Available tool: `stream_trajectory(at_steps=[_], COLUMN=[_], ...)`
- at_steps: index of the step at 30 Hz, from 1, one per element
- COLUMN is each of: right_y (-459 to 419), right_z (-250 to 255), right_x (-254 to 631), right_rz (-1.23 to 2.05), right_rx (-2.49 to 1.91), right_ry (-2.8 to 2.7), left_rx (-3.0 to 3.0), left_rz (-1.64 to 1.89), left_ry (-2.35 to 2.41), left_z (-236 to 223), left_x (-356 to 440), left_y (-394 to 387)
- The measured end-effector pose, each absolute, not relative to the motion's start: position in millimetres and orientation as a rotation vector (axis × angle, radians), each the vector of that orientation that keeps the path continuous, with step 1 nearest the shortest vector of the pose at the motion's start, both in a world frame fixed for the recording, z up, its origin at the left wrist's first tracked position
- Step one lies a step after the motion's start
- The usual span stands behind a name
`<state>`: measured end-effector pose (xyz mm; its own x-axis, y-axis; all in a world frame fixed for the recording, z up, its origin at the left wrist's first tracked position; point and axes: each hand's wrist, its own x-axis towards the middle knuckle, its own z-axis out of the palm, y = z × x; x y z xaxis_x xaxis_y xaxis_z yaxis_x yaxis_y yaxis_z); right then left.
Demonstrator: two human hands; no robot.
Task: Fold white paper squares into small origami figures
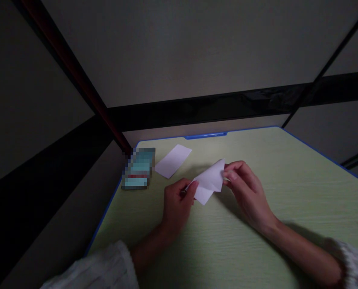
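Note:
A folded white sheet of paper (209, 181) is held just above the pale green table (287, 180) between both hands. My left hand (177, 206) pinches its lower left corner with thumb and fingers closed. My right hand (246, 190) pinches its upper right corner, fingers curled. The paper is folded into a roughly triangular shape with a flap hanging down. Both wrists wear white knitted sleeves.
A flat white paper strip (173, 160) lies on the table behind the hands. A blurred blue box (138, 168) sits at the table's far left corner. The table has a blue edge (205, 135); beyond it are a dark floor and wall.

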<state>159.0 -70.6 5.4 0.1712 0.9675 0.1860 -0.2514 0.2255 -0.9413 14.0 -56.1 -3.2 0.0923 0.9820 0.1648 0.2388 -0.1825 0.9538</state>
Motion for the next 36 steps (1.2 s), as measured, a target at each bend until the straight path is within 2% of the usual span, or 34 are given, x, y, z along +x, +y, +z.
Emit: stream_trajectory(at_steps=[5,12,26,36], right_y=[-71.8,-70.4,-70.4,-70.3], right_z=[9.6,4.6,3.9,6.8], right_x=[156.2,157.4,160.1,159.8], right_rz=[1.112,1.175,1.186,1.192], right_rx=[-1.048,-1.123,-1.080,-1.117], right_ry=[-1.121,-1.076,-1.194,-1.288], left_rx=[1.696,1.596,1.778,1.767], left_rz=[1.098,1.042,1.160,1.050], left_ry=[1.163,1.082,1.164,1.148], left_z=[-3.6,-3.9,-1.2,-0.7], left_x=[14.0,15.9,13.1,14.6], left_y=[-58.3,-57.2,-55.2,-56.1])
